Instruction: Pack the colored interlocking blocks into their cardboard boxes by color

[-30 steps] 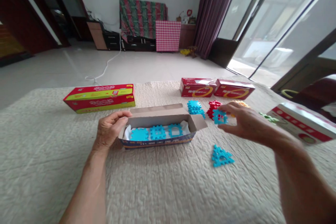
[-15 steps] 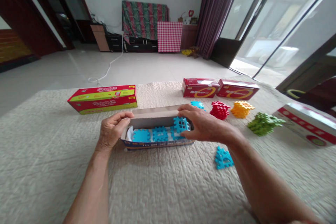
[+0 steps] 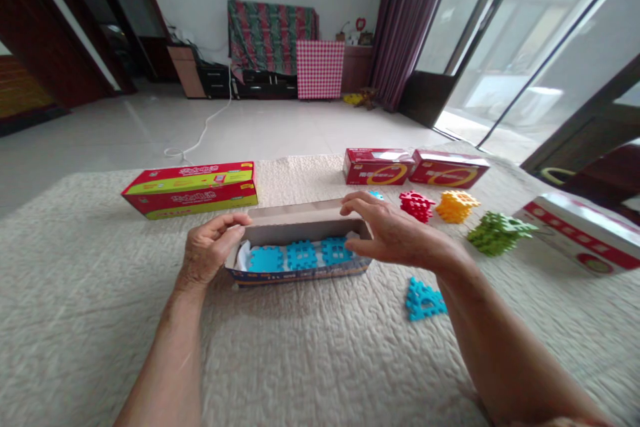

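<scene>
An open cardboard box (image 3: 300, 275) with a dark blue printed front sits in the middle, its lid flap raised at the back. Three visible blue toy building tiles (image 3: 267, 259) lie in a row inside on white lining. My left hand (image 3: 215, 247) pinches the box's left end near the flap. Over the right end, my right hand (image 3: 385, 230) is open, thumb and fingers apart, its thumb close to the rightmost windowed tile (image 3: 336, 251). Outside the box, a triangular blue piece (image 3: 423, 299) lies partly behind my right forearm.
Red (image 3: 416, 205), yellow (image 3: 457, 205) and green toy tile stacks (image 3: 497, 233) stand to the right, with another blue piece mostly hidden behind my right hand. Two red boxes (image 3: 377, 167) are behind them. A white-and-red box (image 3: 583, 230) lies far right, a red-and-green box (image 3: 193, 190) at left.
The windowed blue tile at the right end has gone down into the box, flat in the row. My right hand's fingers have come off it. My left hand stays on the box.
</scene>
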Action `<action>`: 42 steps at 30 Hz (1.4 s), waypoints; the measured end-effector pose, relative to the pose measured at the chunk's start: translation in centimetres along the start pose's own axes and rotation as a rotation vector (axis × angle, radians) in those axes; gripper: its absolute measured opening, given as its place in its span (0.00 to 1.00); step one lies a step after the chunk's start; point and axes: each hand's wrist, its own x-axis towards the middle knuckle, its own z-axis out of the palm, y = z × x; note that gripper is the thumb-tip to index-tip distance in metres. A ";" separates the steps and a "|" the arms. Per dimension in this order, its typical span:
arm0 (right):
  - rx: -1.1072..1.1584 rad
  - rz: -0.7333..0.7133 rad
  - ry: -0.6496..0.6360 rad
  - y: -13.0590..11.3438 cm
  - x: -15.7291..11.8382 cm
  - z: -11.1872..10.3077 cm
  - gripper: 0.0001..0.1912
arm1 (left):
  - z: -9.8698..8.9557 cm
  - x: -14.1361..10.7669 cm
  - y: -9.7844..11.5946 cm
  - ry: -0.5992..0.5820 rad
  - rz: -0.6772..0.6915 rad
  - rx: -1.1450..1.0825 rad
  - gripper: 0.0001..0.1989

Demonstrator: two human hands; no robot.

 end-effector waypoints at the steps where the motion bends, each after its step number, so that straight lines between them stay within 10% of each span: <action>1: 0.004 0.010 0.018 0.2 0.0 -0.3 0.17 | 0.0 0.0 0.0 -0.011 -0.011 -0.014 0.14; 16: -0.123 0.347 0.046 8.8 -1.6 -0.9 0.12 | -2.7 0.6 -1.3 -0.006 -0.071 0.027 0.16; 29: -0.168 0.629 -0.031 7.5 -0.1 3.5 0.23 | -3.3 0.6 -1.9 0.022 -0.084 0.071 0.17; 42: -0.172 0.614 -0.168 6.8 -1.4 0.6 0.12 | -3.0 0.6 -1.5 0.019 -0.087 0.077 0.17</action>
